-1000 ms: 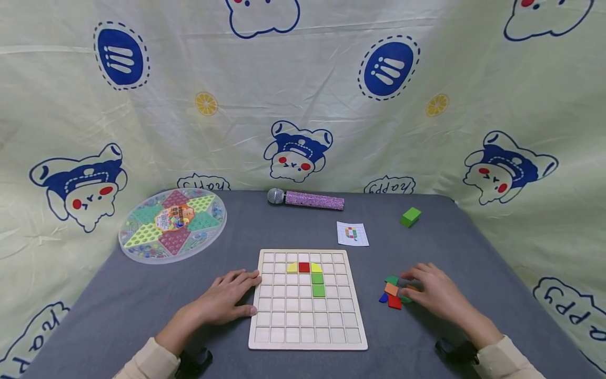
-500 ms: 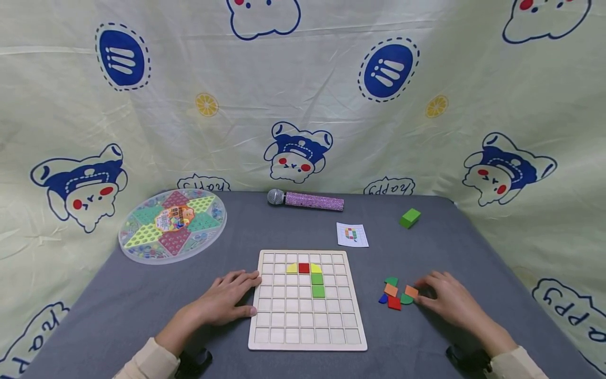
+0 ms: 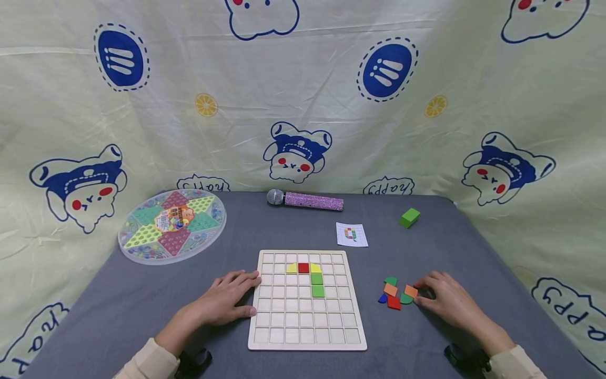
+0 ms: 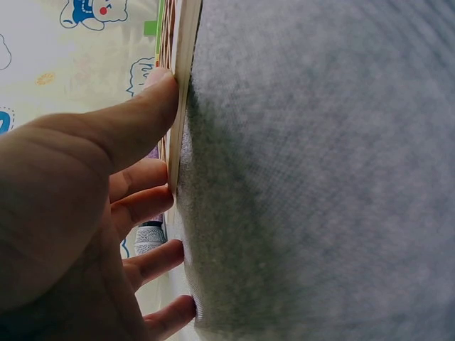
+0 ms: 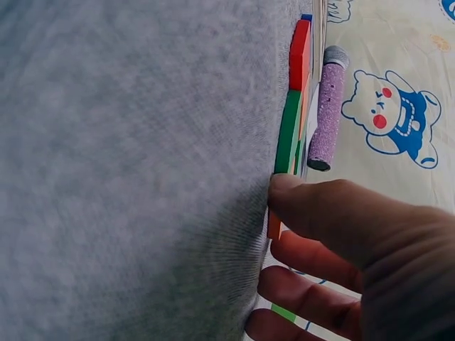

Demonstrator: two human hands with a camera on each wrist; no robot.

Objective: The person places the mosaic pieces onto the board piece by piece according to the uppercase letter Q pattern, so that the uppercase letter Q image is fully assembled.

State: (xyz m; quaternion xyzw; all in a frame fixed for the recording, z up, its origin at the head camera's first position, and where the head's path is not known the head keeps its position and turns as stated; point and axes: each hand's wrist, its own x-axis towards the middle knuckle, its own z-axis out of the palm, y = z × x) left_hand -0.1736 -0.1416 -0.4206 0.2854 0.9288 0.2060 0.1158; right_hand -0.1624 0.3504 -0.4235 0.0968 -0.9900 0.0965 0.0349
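Observation:
In the head view, my left hand (image 3: 228,296) lies spread at the left edge of the white gridded board (image 3: 305,320). Its thumb and fingertips touch the board's wooden side in the left wrist view. On the board's upper cells sit a red tile (image 3: 303,268), a yellow tile (image 3: 291,269) either side of it, and two green tiles (image 3: 317,279) down one column. Right of the board, my right hand (image 3: 447,299) pinches the edge of an orange tile (image 3: 411,291) between thumb and forefinger. Beside it are a green tile (image 3: 406,299), a red tile (image 3: 394,302) and another orange tile (image 3: 390,289).
A small blue tile (image 3: 382,299) and a green one (image 3: 391,281) belong to the same cluster. Behind the board lie a pattern card (image 3: 352,235), a purple microphone (image 3: 312,201) and a green block (image 3: 409,218). A round game board (image 3: 137,216) is at left.
My right hand has drawn back to the right from over the tiles, uncovering the orange and green ones, then stayed there. My left hand and the board have kept still.

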